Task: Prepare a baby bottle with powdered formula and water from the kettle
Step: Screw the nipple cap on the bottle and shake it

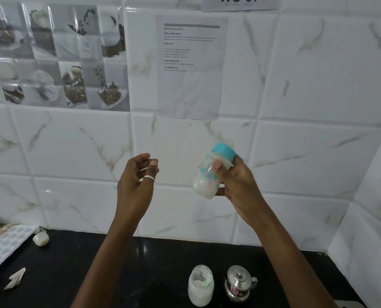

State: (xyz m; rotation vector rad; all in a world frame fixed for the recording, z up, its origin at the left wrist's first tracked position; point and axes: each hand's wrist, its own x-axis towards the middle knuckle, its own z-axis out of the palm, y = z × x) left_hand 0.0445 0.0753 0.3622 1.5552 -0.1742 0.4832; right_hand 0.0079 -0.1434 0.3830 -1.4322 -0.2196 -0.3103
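My right hand [236,181] holds a clear baby bottle [207,181] with a teal cap, raised in front of the tiled wall and tilted; white milky liquid fills its lower part and it looks blurred. My left hand [138,181] is lifted beside it, apart from the bottle, fingers loosely curled and holding nothing; a ring sits on one finger. On the black counter below stand an open jar of white formula powder [200,285] with a scoop inside and, to its right, a small steel kettle [239,283] with its lid on.
At the counter's left edge lies a white dotted tray [5,245], a small pale lump [41,238] and a scrap of torn paper [16,277]. A printed sheet [191,65] hangs on the white marble-pattern wall. The wall turns a corner at the right.
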